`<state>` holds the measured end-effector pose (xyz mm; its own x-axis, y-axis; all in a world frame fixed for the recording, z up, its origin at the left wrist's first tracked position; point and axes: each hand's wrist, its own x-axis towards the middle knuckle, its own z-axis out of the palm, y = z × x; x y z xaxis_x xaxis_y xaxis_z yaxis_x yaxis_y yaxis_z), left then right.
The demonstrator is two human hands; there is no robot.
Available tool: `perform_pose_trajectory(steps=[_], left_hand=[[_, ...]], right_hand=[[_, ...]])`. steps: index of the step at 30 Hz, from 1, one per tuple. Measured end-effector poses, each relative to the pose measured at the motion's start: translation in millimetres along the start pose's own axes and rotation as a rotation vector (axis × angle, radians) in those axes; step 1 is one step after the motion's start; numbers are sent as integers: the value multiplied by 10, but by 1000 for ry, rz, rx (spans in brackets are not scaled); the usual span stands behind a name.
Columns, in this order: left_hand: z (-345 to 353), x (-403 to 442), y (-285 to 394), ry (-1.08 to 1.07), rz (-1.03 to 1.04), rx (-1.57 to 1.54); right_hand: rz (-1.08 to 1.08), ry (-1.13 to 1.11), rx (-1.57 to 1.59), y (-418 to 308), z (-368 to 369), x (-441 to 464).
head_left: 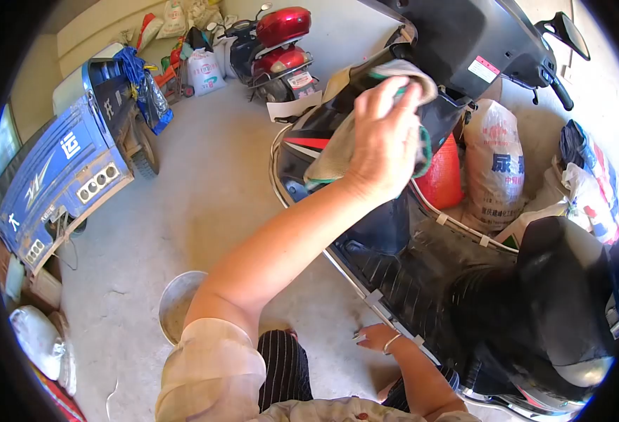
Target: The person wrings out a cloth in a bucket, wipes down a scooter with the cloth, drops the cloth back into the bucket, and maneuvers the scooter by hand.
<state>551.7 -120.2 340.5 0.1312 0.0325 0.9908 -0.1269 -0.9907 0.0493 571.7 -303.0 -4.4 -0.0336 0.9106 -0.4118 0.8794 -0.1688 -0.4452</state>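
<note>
My left hand [387,141] reaches up and forward across the view, its fingers closed on a beige cloth [332,156] with green edging. The cloth lies against the dark front part of an electric scooter [457,42], beside its red and white stripe. Part of the cloth bunches above my fingers, and part hangs below the hand. Low in the view, my right hand [376,337], with a bracelet at the wrist, hangs near the metal rail [387,313] along the scooter's footboard. Its fingers look loosely stretched out, with nothing clearly held.
A metal basin [178,306] stands on the concrete floor left of my arm. The blue three-wheeled vehicle [70,169] is at the left, and a red scooter [281,53] at the back. Filled sacks [494,165] stand beyond the near scooter, whose black seat [563,281] is at right.
</note>
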Motion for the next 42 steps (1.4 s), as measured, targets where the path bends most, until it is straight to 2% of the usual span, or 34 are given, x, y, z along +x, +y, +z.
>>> perform_pose_trajectory(steps=[1,3,4,5,7,9,11,13,15,17,19,21,22,23,24,25,26,27,28,29,31,33,34,36,40,41,42], left_hand=[[28,69,18,-13,96,57],[80,265,-47,-190,145,67],[139,365,-139,-210,208,77],[232,458,-217,-163,153,26],[458,746,-571,-218,110,-14],[519,884,-760,-120,-10,-30],[578,858,-1023,49,-27,-102],[615,768,-1478,-127,-295,146],[340,579,-1524,-373,-509,262],[276,184,-1745,-267,-719,242],[168,-177,-1854,-324,-837,76],[-56,-257,-1502,-342,-839,-81],[43,-460,-1598,-215,-725,-10],[-3,-449,-1420,-273,-716,39],[86,-527,-1415,-248,-573,142],[50,-415,-1116,-270,-565,194],[-34,-261,-816,-276,-526,76],[15,-240,-659,-232,-460,183],[5,-193,-520,-190,-425,102],[39,-218,-476,-138,-344,148],[52,-287,-551,-92,-310,75],[28,-340,-768,-150,-433,71],[-74,-349,-886,-218,-571,84],[-10,-610,-1467,-190,-540,116],[-64,-1012,-2344,-221,-764,-28],[-10,-1124,-2480,-146,-891,-45],[77,-1241,-2575,-88,-929,-71]], right_hand=[[-20,-28,-10,-11,-21,13],[-20,-30,1,31,44,48],[-25,-37,17,45,82,55],[-15,-39,24,49,100,42],[48,-39,62,57,98,1],[85,-66,18,55,47,-7],[120,-89,-20,28,-10,-38],[69,34,13,0,-70,-101],[53,22,41,6,-93,-131],[26,9,62,-4,-113,-142],[-37,49,-18,-14,-94,-166],[-20,22,-16,-18,-75,-139],[4,4,-16,-35,-64,-111],[-4,-2,-18,-62,-66,-97],[-26,-11,-33,-95,-78,-95],[-47,-22,-51,-118,-92,-79],[-50,-39,-64,-118,-80,-54],[-33,-48,-52,-105,-44,-29],[-16,-56,-40,-91,-10,-4],[-20,-76,-57,-72,17,16],[0,-64,-41,-31,68,49],[70,-156,-28,12,97,77],[141,-233,-3,9,109,78],[153,-232,1,6,107,67],[150,-229,4,56,184,63],[156,-238,2,67,200,78],[175,-231,-7,73,225,99]])
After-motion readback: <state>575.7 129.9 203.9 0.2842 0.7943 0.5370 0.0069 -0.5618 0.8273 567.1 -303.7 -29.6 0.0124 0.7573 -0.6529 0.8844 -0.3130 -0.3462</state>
